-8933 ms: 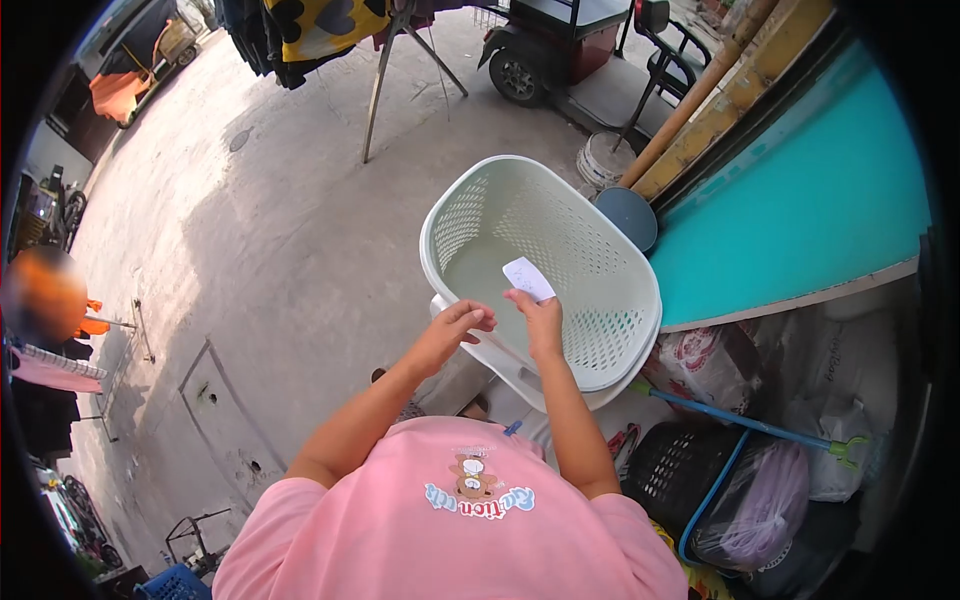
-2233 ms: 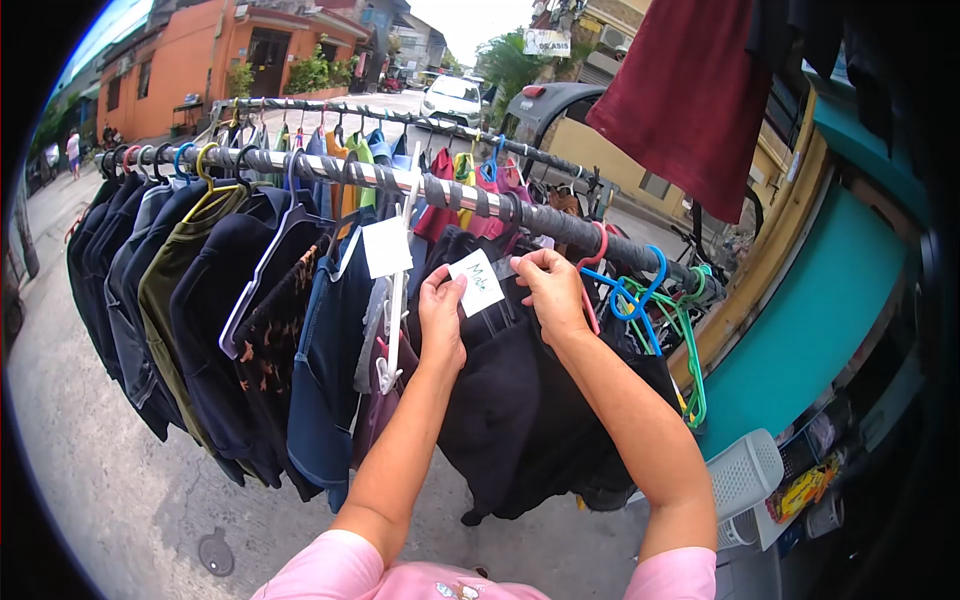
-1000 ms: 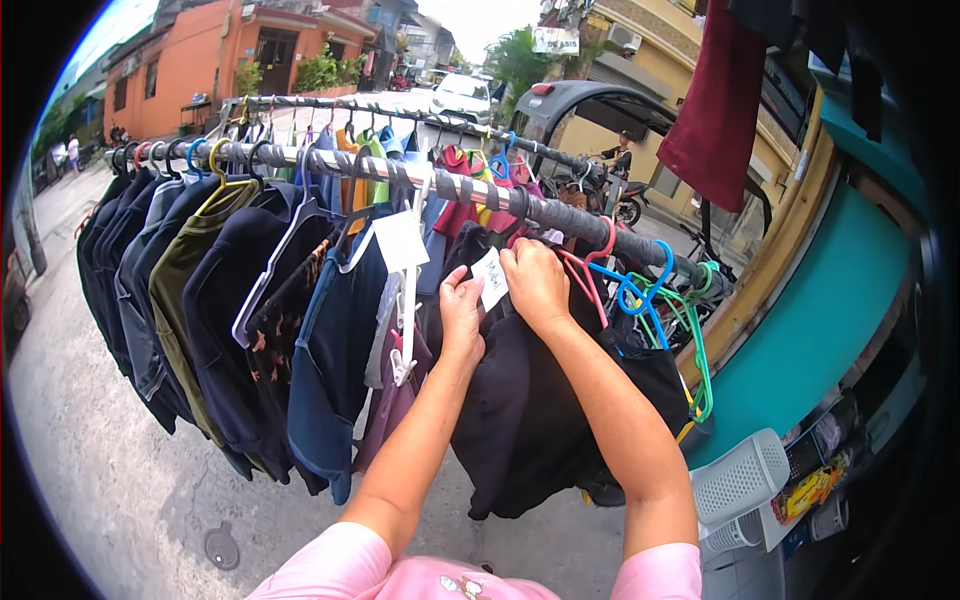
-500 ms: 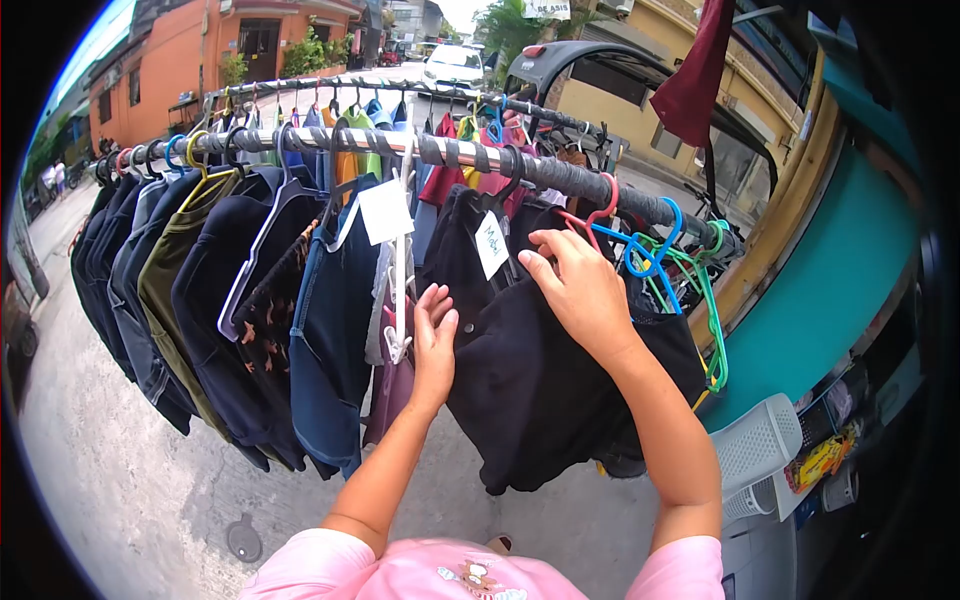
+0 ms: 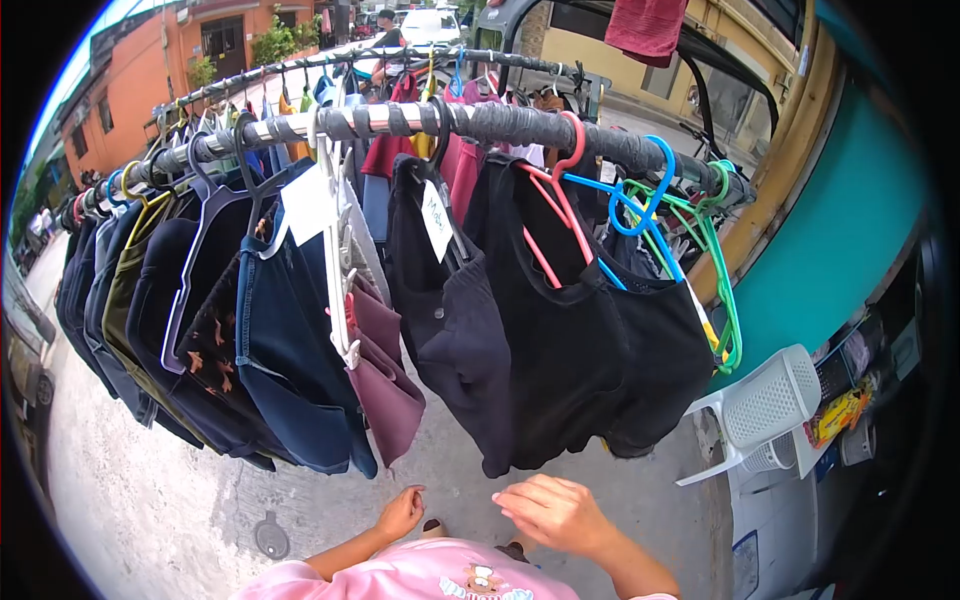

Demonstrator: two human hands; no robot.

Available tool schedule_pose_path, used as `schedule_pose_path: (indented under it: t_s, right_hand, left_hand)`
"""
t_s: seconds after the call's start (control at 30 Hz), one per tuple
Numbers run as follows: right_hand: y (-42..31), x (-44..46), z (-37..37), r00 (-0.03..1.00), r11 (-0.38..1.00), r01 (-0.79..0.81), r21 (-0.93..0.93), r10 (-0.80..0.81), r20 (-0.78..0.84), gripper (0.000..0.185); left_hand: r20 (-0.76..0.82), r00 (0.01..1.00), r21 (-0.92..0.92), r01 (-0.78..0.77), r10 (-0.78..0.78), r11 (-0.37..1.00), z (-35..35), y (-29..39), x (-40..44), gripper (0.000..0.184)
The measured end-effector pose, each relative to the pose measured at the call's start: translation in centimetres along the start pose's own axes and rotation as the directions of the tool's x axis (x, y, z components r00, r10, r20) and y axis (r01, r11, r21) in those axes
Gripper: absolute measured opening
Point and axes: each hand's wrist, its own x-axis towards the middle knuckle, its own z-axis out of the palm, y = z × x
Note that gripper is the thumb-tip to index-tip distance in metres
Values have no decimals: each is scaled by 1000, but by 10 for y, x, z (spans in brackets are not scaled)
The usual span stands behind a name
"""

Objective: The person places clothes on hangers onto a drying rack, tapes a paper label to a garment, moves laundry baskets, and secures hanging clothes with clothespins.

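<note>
Low in the view, near the pink shirt, is my left hand (image 5: 402, 511), its fingers loosely curled with nothing visible in them. My right hand (image 5: 550, 508) is to its right, below the black garments, fingers bent and empty as far as I see. A white tag with handwriting (image 5: 437, 220) hangs on a dark garment (image 5: 440, 310) under a black hanger. Farther left, a blank-looking white tag (image 5: 308, 205) hangs by a white hanger (image 5: 335, 260). Black tops (image 5: 560, 340) hang beside it on red and blue hangers. Neither hand touches the clothes.
A taped metal rail (image 5: 500, 122) carries several garments, with a second rail (image 5: 350, 58) behind. Green hangers (image 5: 722, 270) hang at the right end. A white plastic chair (image 5: 765, 405) stands at right beside a teal panel (image 5: 850, 240). A person (image 5: 388, 35) is in the background.
Both hands have moved down from the handwritten tag and away from the clothes, toward my body. The tag now hangs free on the dark garment. The view has shifted closer to the rail.
</note>
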Motion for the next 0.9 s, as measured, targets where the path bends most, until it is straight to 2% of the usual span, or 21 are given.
schedule_pose_path:
  t_s: [0.03, 0.07, 0.1, 0.13, 0.17, 0.2, 0.3, 0.33, 0.37, 0.43, 0.47, 0.5, 0.53, 0.57, 0.6, 0.63, 0.67, 0.73, 0.77, 0.83, 0.9]
  right_hand:
    - [4, -21, 15, 979, 978, -171, 121, 155, 135, 21]
    - [8, -43, 29, 917, 912, -349, 215, 285, 280, 21]
    - [12, -68, 42, 913, 905, -366, 216, 304, 272, 21]
    - [14, -95, 54, 798, 807, -551, 215, 434, 418, 23]
    - [18, -124, 66, 643, 674, -715, 185, 530, 553, 25]
    - [23, -158, 78, 631, 653, -734, 187, 554, 543, 25]
    - [36, -261, 97, 437, 381, -898, 219, 731, 524, 27]
    - [35, -296, 95, 307, 238, -950, 200, 826, 473, 28]
    - [32, -333, 91, 157, 83, -978, 192, 896, 415, 30]
    - [21, -427, 97, 49, 24, -988, 149, 985, 167, 27]
    - [12, -478, 106, -13, -36, -986, 166, 991, 135, 27]
    - [-1, -530, 117, -188, -196, -944, 266, 981, 56, 25]
    - [-20, -569, 116, -360, -332, -867, 372, 933, -6, 22]
    - [-43, -595, 105, -411, -370, -843, 390, 911, -24, 22]
    - [-64, -617, 95, -631, -484, -528, 698, 774, 59, 20]
    - [-83, -637, 87, -757, -454, -118, 883, 616, 216, 18]
    - [-101, -656, 80, -777, -442, -94, 892, 593, 213, 18]
    - [-148, -693, 72, -903, -384, 80, 920, 363, 230, 17]
    - [-168, -709, 71, -910, -377, 94, 922, 344, 234, 17]
    - [-196, -728, 72, -959, -274, 197, 941, 145, 243, 15]
    - [-210, -735, 78, -957, -204, 238, 949, 115, 265, 16]
  left_hand:
    - [15, 1000, 8, 3, -3, 1000, 9, -2, -1, 36]
    - [197, 978, 81, 45, -61, 996, 19, 0, 0, 35]
    - [370, 920, 161, 72, -128, 984, 29, 1, 2, 35]
    - [390, 912, 173, 64, -128, 983, 40, -3, 10, 35]
    - [545, 836, 225, -69, -67, 972, 56, -11, 20, 35]
    - [689, 724, 250, -210, -21, 945, 70, -12, 25, 36]
    - [774, 626, 358, -311, -93, 880, 101, 9, 57, 39]
    - [790, 595, 410, -332, -149, 849, 116, 16, 68, 40]
    - [786, 604, 396, -332, -129, 856, 128, 27, 77, 40]
    - [783, 619, 330, -334, -58, 883, 157, 3, 101, 43]
    - [780, 626, 279, -334, -9, 900, 182, -21, 117, 46]
    - [683, 697, 280, 28, -220, 959, 193, 5, 116, 48]
    - [576, 680, 240, 389, -453, 889, 204, 35, 114, 51]
    - [525, 680, 148, 519, -512, 842, 226, 38, 120, 52]
    - [469, 668, 44, 635, -577, 771, 247, 43, 123, 54]
    - [438, 653, 16, 682, -618, 732, 269, 57, 125, 52]
    - [456, 648, 46, 668, -610, 743, 293, 70, 128, 52]
    - [480, 669, 96, 603, -567, 792, 336, 100, 123, 52]
    - [504, 687, 149, 528, -523, 836, 358, 118, 121, 51]
    - [602, 675, 157, 424, -426, 892, 399, 153, 119, 51]
    - [675, 651, 153, 337, -348, 929, 437, 188, 119, 51]
